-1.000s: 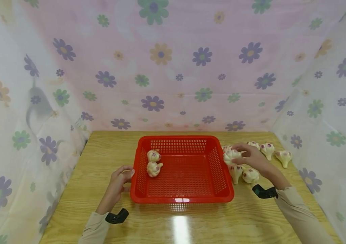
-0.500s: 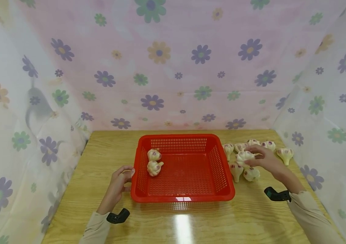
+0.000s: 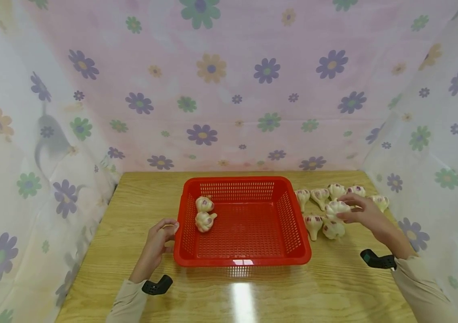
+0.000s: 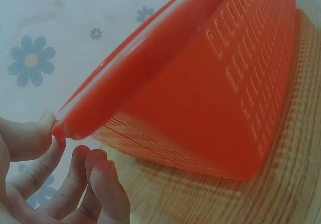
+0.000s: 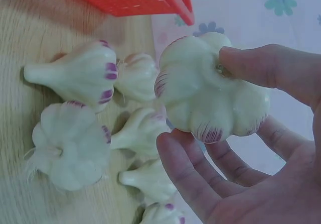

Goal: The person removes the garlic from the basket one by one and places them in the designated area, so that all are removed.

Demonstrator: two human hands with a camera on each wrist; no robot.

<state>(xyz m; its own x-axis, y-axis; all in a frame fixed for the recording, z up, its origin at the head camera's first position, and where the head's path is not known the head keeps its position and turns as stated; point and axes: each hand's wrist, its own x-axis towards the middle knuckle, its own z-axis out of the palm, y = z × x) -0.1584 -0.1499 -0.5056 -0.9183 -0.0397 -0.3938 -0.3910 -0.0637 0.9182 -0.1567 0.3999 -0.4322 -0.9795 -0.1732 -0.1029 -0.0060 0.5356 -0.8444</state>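
Note:
A red plastic basket [image 3: 242, 264] with slotted walls stands in the middle of the table. My left hand [image 3: 160, 240] pinches its left rim between thumb and index finger; in the left wrist view the other fingers [image 4: 108, 179] curl below the rim [image 4: 100, 106]. Two garlic bulbs [image 3: 204, 221] lie inside against the left wall. To the right of the basket, my right hand [image 3: 368, 220] holds a garlic bulb [image 5: 210, 91] with purple streaks between thumb and fingers, raised above the others. Several more garlic bulbs, such as one with a long neck [image 5: 75, 76], lie on the table below.
The wooden table [image 3: 144, 193] backs onto a hanging flowered cloth [image 3: 237, 89], with more cloth at both sides. A row of garlic bulbs [image 3: 320, 196] lies at the back right, and another bulb [image 3: 313, 225] sits close beside the basket's right wall.
My right hand has moved right, away from the basket's right rim, carrying the garlic bulb. The left hand, the basket and the two bulbs in it stay where they were.

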